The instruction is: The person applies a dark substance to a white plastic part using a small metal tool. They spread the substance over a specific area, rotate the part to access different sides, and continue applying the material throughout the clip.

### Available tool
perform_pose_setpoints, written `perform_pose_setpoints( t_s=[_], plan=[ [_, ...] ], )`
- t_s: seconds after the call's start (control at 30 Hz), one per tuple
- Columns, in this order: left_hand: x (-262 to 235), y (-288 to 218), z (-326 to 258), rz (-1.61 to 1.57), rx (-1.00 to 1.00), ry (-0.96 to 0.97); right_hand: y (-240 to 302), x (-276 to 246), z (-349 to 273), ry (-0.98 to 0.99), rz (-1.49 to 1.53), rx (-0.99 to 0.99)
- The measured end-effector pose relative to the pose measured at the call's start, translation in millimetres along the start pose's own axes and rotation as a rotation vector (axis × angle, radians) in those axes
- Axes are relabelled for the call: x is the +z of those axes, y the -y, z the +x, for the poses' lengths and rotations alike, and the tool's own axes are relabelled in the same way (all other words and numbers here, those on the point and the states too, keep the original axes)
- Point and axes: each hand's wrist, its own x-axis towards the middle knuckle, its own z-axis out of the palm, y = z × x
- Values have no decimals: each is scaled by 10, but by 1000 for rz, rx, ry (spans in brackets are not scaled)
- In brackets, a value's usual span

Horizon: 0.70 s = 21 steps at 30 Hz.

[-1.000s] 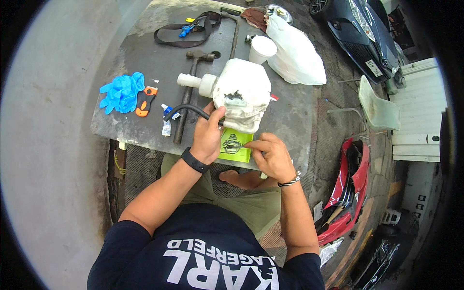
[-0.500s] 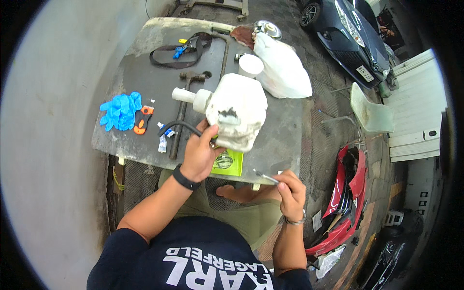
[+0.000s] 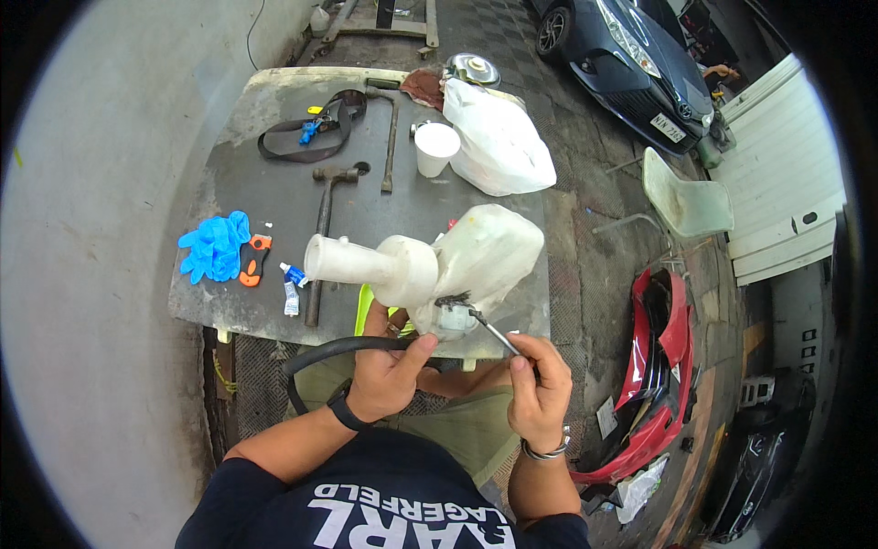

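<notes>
A whitish plastic fluid tank (image 3: 494, 242) with a wide tubular neck is held tilted above the near edge of the table. My left hand (image 3: 389, 377) is closed around its lower side, where a black rubber hose (image 3: 334, 349) also runs past the thumb. Between the fingers of my right hand (image 3: 538, 389) is a thin metal tool (image 3: 498, 335); its exact kind cannot be made out. Its dark-smeared tip touches a patch of black paste (image 3: 453, 299) on the tank wall. A bright green sheet or tray (image 3: 363, 313) is mostly hidden below the tank.
On the grey table (image 3: 229, 174) lie blue gloves (image 3: 215, 247), an orange-black scraper (image 3: 255, 260), small tubes (image 3: 292, 297), a hammer (image 3: 325, 233) and a strap (image 3: 306, 146). Farther back are a white cup (image 3: 436, 151) and a white plastic bag (image 3: 498, 137). A red bumper (image 3: 640, 403) rests on the floor at right.
The tank has been brought nearer to me and turned, its neck now larger in view. My right hand has raised the tool from beside the table edge onto the black patch.
</notes>
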Motion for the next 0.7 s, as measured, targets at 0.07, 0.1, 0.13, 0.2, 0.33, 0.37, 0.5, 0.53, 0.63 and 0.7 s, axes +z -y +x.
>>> perform_pose_setpoints(
  t_s=[0.07, 0.1, 0.13, 0.2, 0.33, 0.37, 0.5, 0.53, 0.63, 0.7],
  plan=[
    [0, 5, -25, 7, -53, 15, 36, 21, 13, 12, -43, -19],
    [2, 9, -36, 9, -79, 23, 50, 25, 15, 18, -66, -30],
    [5, 22, -46, 4, -70, 22, 52, 31, 12, 3, -61, -39],
    [21, 56, -49, -6, -45, 22, 47, 31, 22, -29, -53, -63],
    [11, 79, -52, -20, -37, 11, 33, -34, -10, -41, -75, -61],
    [-6, 48, -48, -16, -46, 25, 56, -54, -17, -36, -89, -66],
    [35, -88, -52, -100, -195, 10, 93, -83, -32, -19, -158, -80],
    [37, -87, -49, -89, -193, 17, 100, -88, -28, -28, -163, -82],
    [46, -92, -50, -81, -195, 21, 125, -104, -23, -49, -161, -61],
    [71, -142, -44, -100, -204, 17, 147, -124, -24, -73, -138, -9]
  ],
)
